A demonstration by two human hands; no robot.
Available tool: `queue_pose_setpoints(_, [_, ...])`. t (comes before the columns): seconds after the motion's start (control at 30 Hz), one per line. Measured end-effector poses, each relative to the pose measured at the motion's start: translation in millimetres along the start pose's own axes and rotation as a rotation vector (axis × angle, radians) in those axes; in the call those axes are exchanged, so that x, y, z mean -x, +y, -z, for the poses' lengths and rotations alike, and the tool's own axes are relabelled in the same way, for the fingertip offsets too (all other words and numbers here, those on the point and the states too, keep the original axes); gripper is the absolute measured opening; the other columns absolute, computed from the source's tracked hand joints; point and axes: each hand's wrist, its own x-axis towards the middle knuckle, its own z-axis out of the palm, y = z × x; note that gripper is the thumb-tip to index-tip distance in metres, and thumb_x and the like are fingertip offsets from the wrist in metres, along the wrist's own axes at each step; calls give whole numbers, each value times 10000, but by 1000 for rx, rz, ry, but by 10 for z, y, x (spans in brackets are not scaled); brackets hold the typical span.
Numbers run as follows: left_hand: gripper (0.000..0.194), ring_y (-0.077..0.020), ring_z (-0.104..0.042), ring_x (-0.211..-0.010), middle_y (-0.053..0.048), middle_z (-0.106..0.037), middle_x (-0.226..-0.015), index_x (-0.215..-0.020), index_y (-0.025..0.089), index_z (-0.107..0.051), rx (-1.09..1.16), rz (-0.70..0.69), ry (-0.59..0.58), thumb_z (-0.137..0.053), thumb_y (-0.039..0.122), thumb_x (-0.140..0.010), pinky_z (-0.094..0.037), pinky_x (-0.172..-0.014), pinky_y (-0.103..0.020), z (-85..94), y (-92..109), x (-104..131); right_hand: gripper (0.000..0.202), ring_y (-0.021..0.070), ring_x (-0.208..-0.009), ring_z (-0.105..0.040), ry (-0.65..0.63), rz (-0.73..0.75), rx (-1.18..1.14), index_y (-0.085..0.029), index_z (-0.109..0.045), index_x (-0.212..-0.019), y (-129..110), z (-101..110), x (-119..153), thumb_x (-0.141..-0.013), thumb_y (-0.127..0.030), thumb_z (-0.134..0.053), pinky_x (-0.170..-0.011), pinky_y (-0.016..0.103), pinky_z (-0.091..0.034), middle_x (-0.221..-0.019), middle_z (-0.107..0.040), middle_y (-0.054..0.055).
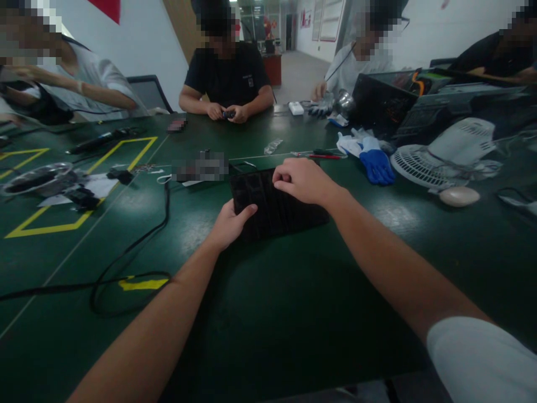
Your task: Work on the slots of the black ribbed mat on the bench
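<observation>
Black case (272, 215) lies between the two hands, over the middle of the green surface (260, 313), its near edge towards the wearer. It looks ribbed or folded, though the dark view leaves that unsure. The left hand (231, 223) grips its left edge, thumb on the upper face and fingers mostly hidden. The right hand (302, 180) is curled narrow over its far part; whether it pinches anything cannot be told.

Between the case and the near edge of the surface is a wide bare stretch, with the forearms passing to either side. To the left of the case, a black cable (166, 201) loops down past yellow tape (142, 284), leaving some open room between cable and case. Just beyond its far left corner sits a blurred item (203, 168). Beyond its far edge lie a clear plastic piece (273, 146) and a red tool (327, 157). Right of the case and farther back are blue and white gloves (377, 165), then a white fan part (423, 165), with open surface on their near side. Across from the case, a person in black (229, 75) holds a small dark item (229, 114).
</observation>
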Motion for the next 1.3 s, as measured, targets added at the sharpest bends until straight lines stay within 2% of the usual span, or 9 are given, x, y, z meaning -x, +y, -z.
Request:
queue_pose_setpoints(0.3, [517,-324,-768,-1049,-92,-810,-1102,-1158,180,-728,13,5,-5,-896,494,-784,-616,-998,-507,1,-8,0,154,201,-835,-596,56,36,-63,-227,-881,-1027,76,-45,-15,-975,-273,-744,-802,365,-380,-942,-755,52])
queue_pose_setpoints(0.9, [491,-320,-776,-1050,-99,-822,-1118,-1177,180,-733,14,11,-9,-883,461,-803,-617,-1007,-515,1,6,15,161,170,-774,-625,21,67,-185,-193,-896,-1032,152,-30,-39,-961,-208,-752,-851,350,-457,-930,-757,62])
queue_pose_setpoints(1.17, [510,-323,-767,-1050,-88,-808,-1094,-1156,185,-733,14,6,-1,-897,485,-776,-609,-1006,-511,-1,-15,-2,227,164,-726,-656,-14,60,-258,-175,-887,-1091,188,-3,-37,-940,-163,-718,-818,335,-475,-857,-740,44])
queue_pose_setpoints(1.3, [509,-331,-774,-1047,-95,-815,-1097,-1154,187,-734,15,16,-2,-896,487,-776,-616,-1004,-519,1,-5,-1,242,163,-739,-657,-35,51,-263,-177,-881,-1112,192,14,-32,-933,-144,-722,-832,343,-478,-894,-744,47])
